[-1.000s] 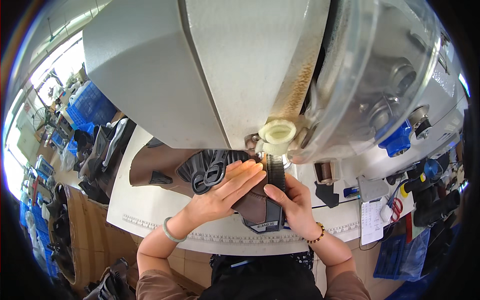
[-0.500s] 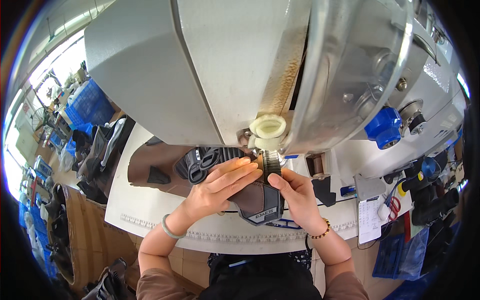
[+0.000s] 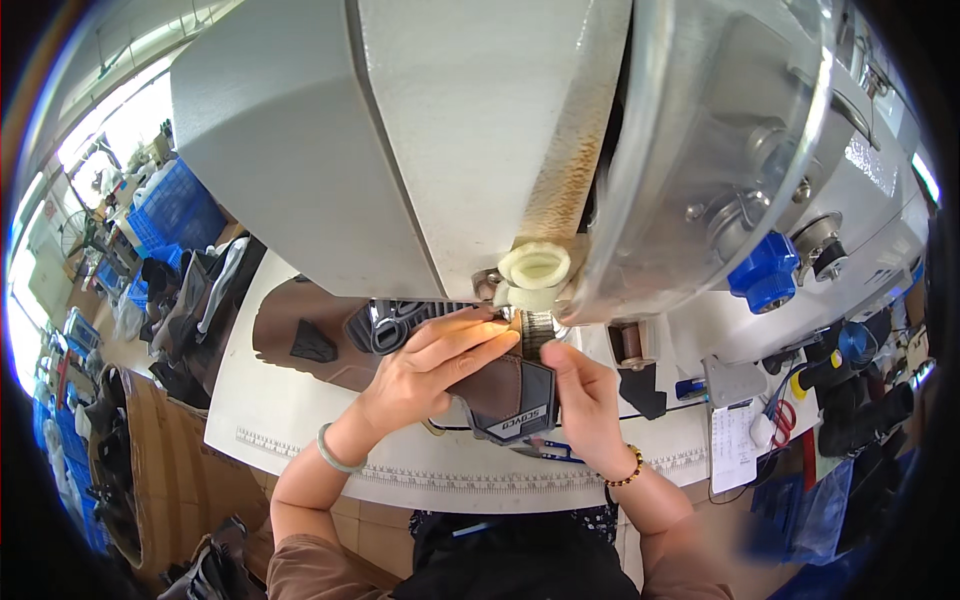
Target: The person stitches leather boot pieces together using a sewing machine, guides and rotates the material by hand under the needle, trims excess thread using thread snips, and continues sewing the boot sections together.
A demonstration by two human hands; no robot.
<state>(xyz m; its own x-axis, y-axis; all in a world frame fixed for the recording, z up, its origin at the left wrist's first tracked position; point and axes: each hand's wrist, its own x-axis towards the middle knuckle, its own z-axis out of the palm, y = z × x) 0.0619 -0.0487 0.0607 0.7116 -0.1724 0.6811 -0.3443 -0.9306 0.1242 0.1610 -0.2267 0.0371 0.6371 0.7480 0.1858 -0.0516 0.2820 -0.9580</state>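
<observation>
brown leather piece (image 3: 500, 385) (black-edged) pinched flat by left hand (image 3: 425, 370) and right hand (image 3: 580, 395).

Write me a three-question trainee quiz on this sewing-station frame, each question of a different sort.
1. True or false: both hands rest on the brown shoe-upper piece under the sewing machine head.
2. Multiple choice: what does the left hand wear at the wrist? A) a pale green bangle B) a watch C) a glove
3. Fill in: the knob on the machine's right side is coloured ____.

Key:
1. True; the right hand holds the piece's right edge, the left lies flat on top.
2. A; the pale green bangle sits on the left wrist, while a beaded bracelet is on the right.
3. Blue.
</observation>
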